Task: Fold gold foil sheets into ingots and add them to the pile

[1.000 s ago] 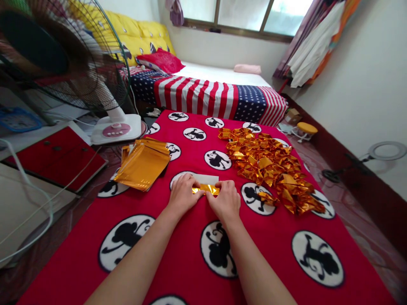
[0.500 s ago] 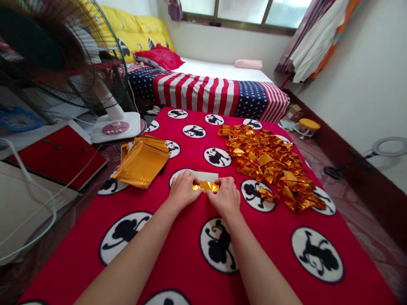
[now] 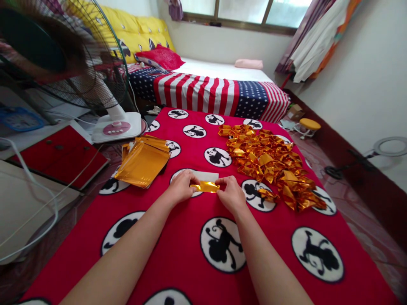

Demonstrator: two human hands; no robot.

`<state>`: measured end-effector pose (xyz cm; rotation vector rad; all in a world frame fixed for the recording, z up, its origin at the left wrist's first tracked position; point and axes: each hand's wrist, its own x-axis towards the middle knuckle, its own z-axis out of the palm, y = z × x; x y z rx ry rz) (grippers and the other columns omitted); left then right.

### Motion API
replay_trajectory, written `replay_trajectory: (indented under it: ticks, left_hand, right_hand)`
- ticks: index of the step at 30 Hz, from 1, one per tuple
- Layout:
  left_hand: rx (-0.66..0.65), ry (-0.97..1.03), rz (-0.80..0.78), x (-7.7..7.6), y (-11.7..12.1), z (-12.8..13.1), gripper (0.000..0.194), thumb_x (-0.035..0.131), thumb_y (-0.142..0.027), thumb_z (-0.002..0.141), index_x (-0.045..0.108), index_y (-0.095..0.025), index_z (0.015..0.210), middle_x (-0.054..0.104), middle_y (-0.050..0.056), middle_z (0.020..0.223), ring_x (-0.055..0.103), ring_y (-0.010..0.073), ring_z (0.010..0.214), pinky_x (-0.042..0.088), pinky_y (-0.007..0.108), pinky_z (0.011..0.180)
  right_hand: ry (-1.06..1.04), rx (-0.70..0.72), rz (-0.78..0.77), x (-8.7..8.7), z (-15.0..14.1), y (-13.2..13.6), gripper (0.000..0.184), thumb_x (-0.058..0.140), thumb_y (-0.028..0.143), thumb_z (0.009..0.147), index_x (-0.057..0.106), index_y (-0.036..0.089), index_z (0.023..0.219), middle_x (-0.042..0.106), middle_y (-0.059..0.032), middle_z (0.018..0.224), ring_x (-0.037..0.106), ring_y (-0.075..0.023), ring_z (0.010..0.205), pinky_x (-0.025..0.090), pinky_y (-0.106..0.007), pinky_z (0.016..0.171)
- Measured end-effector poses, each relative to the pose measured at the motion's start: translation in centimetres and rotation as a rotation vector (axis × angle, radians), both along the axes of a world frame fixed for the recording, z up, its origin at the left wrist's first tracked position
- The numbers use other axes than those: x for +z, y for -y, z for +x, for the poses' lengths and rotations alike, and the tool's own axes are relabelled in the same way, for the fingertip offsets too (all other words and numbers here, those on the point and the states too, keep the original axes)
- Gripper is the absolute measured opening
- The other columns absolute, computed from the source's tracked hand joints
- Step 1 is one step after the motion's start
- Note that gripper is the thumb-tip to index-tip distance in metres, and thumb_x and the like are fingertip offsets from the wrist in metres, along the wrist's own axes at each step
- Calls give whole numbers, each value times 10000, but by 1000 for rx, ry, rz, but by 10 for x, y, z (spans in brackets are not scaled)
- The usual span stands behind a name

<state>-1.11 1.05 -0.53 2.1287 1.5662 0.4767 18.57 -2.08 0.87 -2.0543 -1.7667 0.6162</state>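
Note:
Between my hands lies a sheet of gold foil paper, folded into a narrow strip with a pale flap along its far side. My left hand pinches the strip's left end, and my right hand pinches its right end. To the left sits a stack of flat gold foil sheets. Over on the right is a pile of folded gold foil pieces, with one loose folded piece close to my right hand.
A red cloth with monkey prints covers the table. At the left stands a running fan beside a red panel. Behind the table is a bed. A yellow stool and a ring light are on the right.
My thumbs have moved apart toward the strip's ends, exposing more of the gold strip. My right hand has shifted slightly right. The stack and the pile look the same.

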Motion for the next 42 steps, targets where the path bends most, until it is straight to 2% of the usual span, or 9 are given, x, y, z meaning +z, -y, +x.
replay_trajectory:
  ticks: [9, 12, 14, 19, 26, 32, 37, 40, 42]
  left_hand:
    - [-43, 86, -71, 4, -7, -5, 269, 652, -81, 635, 776, -209, 836, 717, 17, 893, 637, 155, 822, 479, 225, 724]
    - [-65, 51, -80, 9, -6, -1, 185, 656, -167, 663, 784, -207, 790, 720, 16, 793, 636, 166, 785, 459, 233, 687]
    - [-21, 3, -67, 9, -4, 4, 137, 687, -286, 676, 776, -205, 740, 712, 22, 754, 634, 175, 763, 444, 247, 661]
    - [144, -95, 29, 8, 5, 16, 263, 743, -449, 638, 753, -214, 757, 708, 43, 874, 635, 201, 822, 438, 282, 684]
    - [162, -122, 3, 11, 7, 20, 231, 744, -410, 648, 751, -213, 769, 695, 50, 874, 635, 223, 866, 442, 296, 696]
    - [83, -51, -62, 5, -1, 8, 166, 713, -229, 652, 770, -204, 806, 696, 33, 878, 634, 180, 821, 462, 257, 710]
    - [44, 49, -97, 4, -5, 1, 234, 669, -111, 630, 782, -175, 825, 709, 31, 874, 633, 153, 783, 474, 219, 697]
    - [-9, 90, -126, 6, -6, 0, 259, 639, -93, 634, 790, -181, 826, 717, 19, 829, 638, 148, 761, 467, 210, 678]
    - [-36, 90, -130, 7, -6, 2, 216, 651, -139, 654, 792, -188, 811, 714, 17, 785, 638, 153, 750, 458, 215, 663]
  right_hand:
    - [-15, -10, -13, 1, 1, -2, 289, 607, 156, 732, 729, 271, 968, 627, -9, 1038, 624, -163, 884, 408, -249, 690]
    - [6, -43, -42, 6, -6, 0, 221, 649, 331, 753, 724, 268, 951, 617, -20, 1037, 632, -187, 872, 409, -273, 680]
    - [46, -43, -31, 8, -11, 2, 291, 664, 433, 744, 706, 256, 972, 601, -35, 1048, 632, -201, 877, 416, -287, 684]
    - [156, -39, 35, 5, -20, 7, 412, 685, 511, 718, 654, 223, 1011, 574, -67, 1065, 621, -236, 940, 437, -313, 719]
    - [197, -50, 28, 4, -23, 6, 379, 679, 470, 725, 638, 218, 1005, 562, -69, 1062, 621, -264, 963, 451, -349, 745]
    - [77, 8, -33, 5, -9, 0, 250, 645, 259, 746, 670, 252, 995, 572, -32, 1073, 628, -202, 941, 443, -298, 745]
    - [1, 52, -37, -1, 5, -5, 330, 611, 113, 716, 697, 257, 1000, 590, -13, 1051, 620, -161, 925, 431, -258, 765]
    - [-7, 41, -48, 0, 4, -5, 309, 582, 124, 732, 704, 270, 976, 599, -6, 1040, 623, -164, 913, 419, -262, 726]
    - [8, 21, -69, 3, -1, -4, 233, 604, 226, 756, 699, 269, 965, 594, -13, 1040, 630, -181, 898, 417, -281, 705]
